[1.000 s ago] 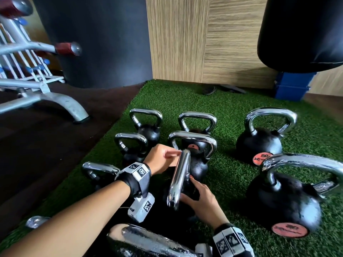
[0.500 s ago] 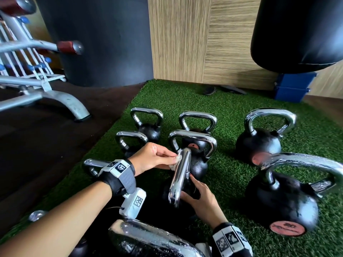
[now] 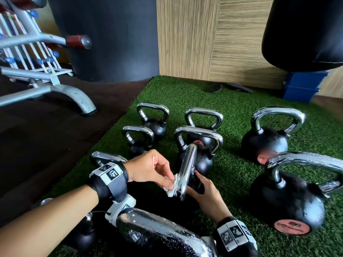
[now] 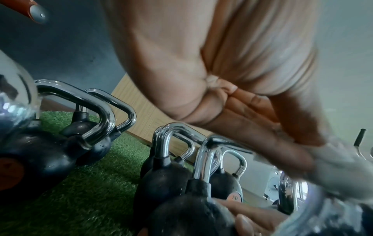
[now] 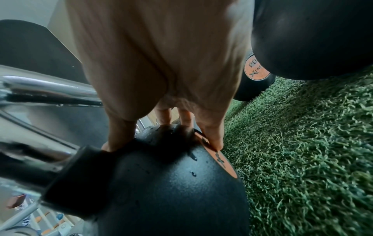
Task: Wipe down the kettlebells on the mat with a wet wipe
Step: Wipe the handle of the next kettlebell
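Several black kettlebells with chrome handles stand on a green turf mat (image 3: pixel 232 169). My left hand (image 3: pixel 154 169) pinches a crumpled white wet wipe (image 3: pixel 171 191) against the near end of the chrome handle (image 3: pixel 188 164) of the middle kettlebell. My right hand (image 3: pixel 206 193) grips that kettlebell's black body just right of the handle. In the right wrist view the right hand (image 5: pixel 171 63) has thumb and fingers spread over the wet black ball (image 5: pixel 171 183), beside its orange label. The left wrist view shows the wipe (image 4: pixel 339 167), blurred, under the left hand (image 4: pixel 242 111).
Two big kettlebells (image 3: pixel 265 143) (image 3: pixel 289 204) stand to the right, smaller ones (image 3: pixel 154 125) behind, and a wet chrome handle (image 3: pixel 163 232) lies close below my arms. A metal bench frame (image 3: pixel 55 89) stands on dark floor at left. A black punching bag (image 3: pixel 306 30) hangs above a blue box (image 3: pixel 300 88).
My left hand has slid the wipe along the chrome handle from its far end toward its near end. The right hand has stayed on the kettlebell's body.
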The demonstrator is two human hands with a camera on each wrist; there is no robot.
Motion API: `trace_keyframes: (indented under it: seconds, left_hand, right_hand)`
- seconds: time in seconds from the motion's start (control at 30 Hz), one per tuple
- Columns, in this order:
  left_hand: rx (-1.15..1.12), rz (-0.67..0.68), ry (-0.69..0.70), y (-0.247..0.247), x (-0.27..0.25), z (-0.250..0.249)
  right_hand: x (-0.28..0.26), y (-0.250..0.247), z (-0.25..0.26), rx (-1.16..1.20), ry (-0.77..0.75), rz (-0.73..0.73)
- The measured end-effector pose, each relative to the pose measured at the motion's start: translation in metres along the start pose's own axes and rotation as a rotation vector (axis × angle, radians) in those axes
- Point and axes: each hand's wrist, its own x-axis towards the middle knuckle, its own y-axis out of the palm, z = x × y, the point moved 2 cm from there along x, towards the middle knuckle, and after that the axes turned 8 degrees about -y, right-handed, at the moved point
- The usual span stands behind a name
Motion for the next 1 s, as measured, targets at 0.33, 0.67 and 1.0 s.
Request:
trace_keyframes:
  seconds: [0.33, 0.67, 1.0]
  left_hand:
    - [0.078, -0.080, -0.015, 0.022, -0.006, 0.028]
    - [0.126, -0.221, -0.012, 0.014, -0.002, 0.031]
    - [-0.108, -0.397, 0.165, -0.028, 0.015, -0.064]
  right_hand:
    - [0.001, 0.002, -0.004, 0.003, 0.001, -0.014]
    - [0.002, -0.027, 0.022, -0.177, -0.020, -0.085]
    - [0.000, -0.087, 0.124, 0.103, -0.529, -0.279]
